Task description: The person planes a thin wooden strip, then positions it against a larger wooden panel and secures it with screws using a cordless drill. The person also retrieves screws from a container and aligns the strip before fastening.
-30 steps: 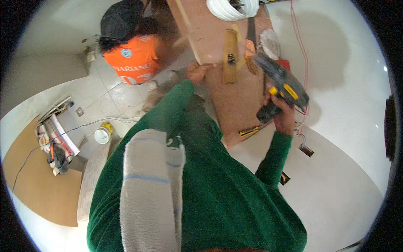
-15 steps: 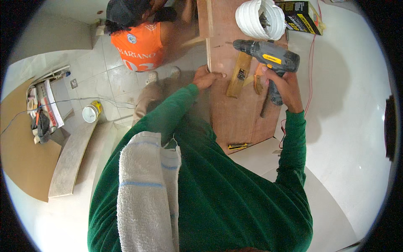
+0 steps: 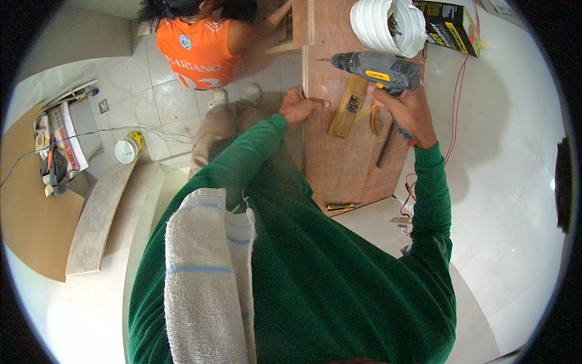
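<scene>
My right hand point(image 3: 407, 115) grips a dark grey cordless drill point(image 3: 379, 71) by its handle. The drill lies level over a reddish-brown plywood panel point(image 3: 339, 176), its thin bit pointing left toward the panel's left edge. At that edge my left hand point(image 3: 300, 108) is clasped, thumb on top and fingers over the side, partly hidden. Beneath the drill rests a wooden block tool like a hand plane point(image 3: 347, 112). Beside it are an orange-handled tool point(image 3: 376, 119), partly covered by my right hand, and a dark narrow bar point(image 3: 385, 147).
A white tub point(image 3: 364, 27) of small metal pieces and a black-yellow box point(image 3: 448, 27) stand at the panel's far end. A yellow-black utility knife point(image 3: 339, 207) lies at its near end. Red wires point(image 3: 458, 109) run down the right. A person in orange point(image 3: 197, 54) works at far left.
The drill has shifted left over the panel, bringing its bit closer to the left edge. My left hand keeps its place there. The person in orange has leaned farther away, and my view has shifted slightly.
</scene>
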`<move>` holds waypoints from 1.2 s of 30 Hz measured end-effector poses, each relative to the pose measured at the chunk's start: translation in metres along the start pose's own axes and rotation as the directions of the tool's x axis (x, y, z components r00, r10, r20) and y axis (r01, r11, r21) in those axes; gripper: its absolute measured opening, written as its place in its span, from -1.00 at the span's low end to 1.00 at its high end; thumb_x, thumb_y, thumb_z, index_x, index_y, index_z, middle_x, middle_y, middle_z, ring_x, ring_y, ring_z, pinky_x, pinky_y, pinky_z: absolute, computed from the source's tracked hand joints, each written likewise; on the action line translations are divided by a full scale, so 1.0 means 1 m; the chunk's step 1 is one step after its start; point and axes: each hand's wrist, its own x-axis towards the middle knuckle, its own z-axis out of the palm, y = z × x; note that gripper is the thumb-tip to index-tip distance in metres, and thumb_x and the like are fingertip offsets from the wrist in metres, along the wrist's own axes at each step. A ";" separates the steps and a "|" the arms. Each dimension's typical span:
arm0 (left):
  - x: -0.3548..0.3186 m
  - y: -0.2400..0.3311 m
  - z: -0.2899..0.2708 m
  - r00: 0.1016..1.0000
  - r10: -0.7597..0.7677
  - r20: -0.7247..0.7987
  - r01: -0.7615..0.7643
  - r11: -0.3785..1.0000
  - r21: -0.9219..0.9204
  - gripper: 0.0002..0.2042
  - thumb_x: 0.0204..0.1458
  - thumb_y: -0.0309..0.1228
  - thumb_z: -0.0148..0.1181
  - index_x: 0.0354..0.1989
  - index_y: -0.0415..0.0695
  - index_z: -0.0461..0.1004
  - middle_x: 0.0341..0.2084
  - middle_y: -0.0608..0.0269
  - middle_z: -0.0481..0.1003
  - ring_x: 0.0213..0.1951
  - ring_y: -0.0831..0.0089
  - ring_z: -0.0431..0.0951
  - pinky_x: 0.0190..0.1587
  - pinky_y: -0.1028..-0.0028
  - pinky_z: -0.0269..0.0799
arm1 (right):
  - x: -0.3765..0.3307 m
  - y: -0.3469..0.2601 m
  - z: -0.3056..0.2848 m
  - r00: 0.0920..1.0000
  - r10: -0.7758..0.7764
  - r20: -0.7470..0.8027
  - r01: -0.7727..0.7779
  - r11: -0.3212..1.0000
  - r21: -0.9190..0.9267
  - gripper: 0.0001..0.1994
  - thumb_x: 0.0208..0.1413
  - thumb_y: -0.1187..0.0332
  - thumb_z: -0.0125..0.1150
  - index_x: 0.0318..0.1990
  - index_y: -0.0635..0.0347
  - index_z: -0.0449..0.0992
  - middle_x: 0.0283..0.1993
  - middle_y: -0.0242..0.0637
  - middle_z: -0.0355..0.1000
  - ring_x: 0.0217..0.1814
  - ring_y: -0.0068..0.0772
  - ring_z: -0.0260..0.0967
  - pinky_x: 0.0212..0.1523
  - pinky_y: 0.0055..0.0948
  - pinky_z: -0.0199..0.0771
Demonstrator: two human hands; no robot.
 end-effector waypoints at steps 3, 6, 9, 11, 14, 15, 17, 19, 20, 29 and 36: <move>0.005 -0.002 -0.002 0.997 -0.077 0.000 0.077 0.997 0.014 -0.42 0.00 -0.26 0.67 0.15 -0.35 0.68 -0.02 0.03 0.76 0.02 0.23 0.74 0.20 0.26 0.59 | 0.002 0.003 0.004 1.000 0.022 0.008 -0.022 1.000 0.009 -0.61 0.26 0.24 0.58 0.14 0.24 0.70 0.07 -0.17 0.75 0.09 -0.19 0.71 0.18 -0.20 0.65; 0.005 -0.008 -0.004 0.999 -0.047 0.012 0.047 0.999 0.017 -0.42 -0.01 -0.24 0.68 0.14 -0.34 0.69 -0.02 0.04 0.76 0.01 0.24 0.75 0.19 0.26 0.59 | -0.001 0.001 0.004 1.000 0.030 0.004 -0.030 0.999 0.033 -0.62 0.26 0.24 0.58 0.14 0.24 0.70 0.06 -0.18 0.75 0.08 -0.23 0.70 0.16 -0.21 0.65; 0.004 -0.010 -0.006 0.999 -0.032 0.015 0.032 0.999 0.010 -0.41 -0.02 -0.23 0.69 0.14 -0.33 0.69 -0.02 0.04 0.76 0.02 0.24 0.75 0.19 0.25 0.60 | -0.003 -0.004 0.003 0.999 0.035 0.004 -0.036 0.999 0.017 -0.62 0.27 0.25 0.58 0.14 0.24 0.70 0.05 -0.19 0.75 0.08 -0.26 0.70 0.16 -0.21 0.65; 0.002 -0.008 -0.006 1.000 -0.023 0.018 0.023 1.000 0.005 -0.40 -0.03 -0.23 0.69 0.14 -0.33 0.69 -0.01 0.04 0.76 0.04 0.24 0.75 0.20 0.24 0.60 | -0.004 -0.010 0.002 0.999 0.038 0.005 -0.038 0.999 0.011 -0.62 0.27 0.24 0.58 0.13 0.24 0.71 0.05 -0.20 0.76 0.07 -0.27 0.70 0.16 -0.21 0.64; -0.003 -0.003 -0.007 1.000 -0.002 0.018 0.003 0.999 -0.038 -0.44 -0.02 -0.31 0.69 0.14 -0.32 0.67 -0.02 0.11 0.76 -0.01 0.29 0.74 0.17 0.25 0.61 | -0.005 -0.017 0.003 0.999 0.040 0.008 -0.040 0.999 0.027 -0.63 0.27 0.24 0.57 0.12 0.24 0.71 0.05 -0.20 0.76 0.07 -0.27 0.70 0.16 -0.21 0.64; -0.004 -0.002 -0.007 1.000 -0.009 0.011 0.010 0.999 -0.041 -0.46 -0.02 -0.36 0.69 0.13 -0.32 0.66 -0.04 0.15 0.75 -0.04 0.31 0.74 0.14 0.25 0.62 | -0.005 -0.018 0.002 0.999 0.046 0.012 -0.046 0.999 0.025 -0.64 0.28 0.24 0.57 0.12 0.24 0.71 0.05 -0.20 0.76 0.07 -0.27 0.70 0.16 -0.21 0.64; -0.007 0.001 -0.008 1.000 -0.023 0.013 0.023 0.999 -0.031 -0.45 -0.02 -0.37 0.69 0.14 -0.32 0.66 -0.03 0.14 0.75 -0.03 0.30 0.74 0.16 0.25 0.62 | -0.006 -0.020 0.002 0.999 0.031 0.009 -0.031 0.999 0.029 -0.64 0.28 0.24 0.57 0.11 0.24 0.72 0.06 -0.20 0.76 0.07 -0.27 0.70 0.16 -0.20 0.63; -0.010 0.004 -0.008 0.999 -0.037 0.016 0.038 0.999 -0.018 -0.42 -0.02 -0.33 0.69 0.16 -0.32 0.66 -0.01 0.10 0.76 0.00 0.27 0.74 0.19 0.24 0.61 | -0.005 -0.020 0.002 1.000 -0.007 0.002 0.007 0.999 0.033 -0.64 0.28 0.23 0.56 0.11 0.25 0.72 0.05 -0.18 0.76 0.07 -0.22 0.70 0.16 -0.18 0.63; -0.011 0.005 -0.009 0.999 -0.039 0.022 0.039 0.999 -0.020 -0.40 -0.02 -0.29 0.69 0.18 -0.32 0.66 0.00 0.07 0.76 0.03 0.24 0.74 0.21 0.24 0.60 | -0.005 -0.020 0.002 1.000 -0.023 0.002 0.023 0.999 0.027 -0.63 0.28 0.22 0.56 0.11 0.25 0.72 0.05 -0.16 0.76 0.07 -0.19 0.70 0.16 -0.17 0.63; -0.017 0.018 -0.009 0.999 -0.029 0.023 0.030 1.000 -0.011 -0.46 -0.01 -0.38 0.68 0.13 -0.36 0.65 -0.02 0.08 0.76 0.00 0.25 0.75 0.19 0.26 0.63 | 0.007 -0.040 -0.008 0.950 -0.312 -0.022 0.298 0.923 -0.243 -0.54 0.24 0.06 0.55 0.11 0.22 0.71 0.07 0.00 0.72 0.09 0.18 0.66 0.15 0.00 0.63; -0.025 0.022 -0.016 0.999 -0.029 0.038 0.032 0.997 -0.074 -0.48 0.01 -0.43 0.65 0.15 -0.33 0.66 0.01 0.08 0.75 0.03 0.25 0.75 0.20 0.25 0.63 | 0.014 -0.059 -0.006 0.948 -0.301 0.100 0.317 0.897 -0.307 -0.59 0.22 0.14 0.56 0.11 0.17 0.71 0.09 -0.01 0.70 0.13 0.22 0.63 0.16 0.03 0.63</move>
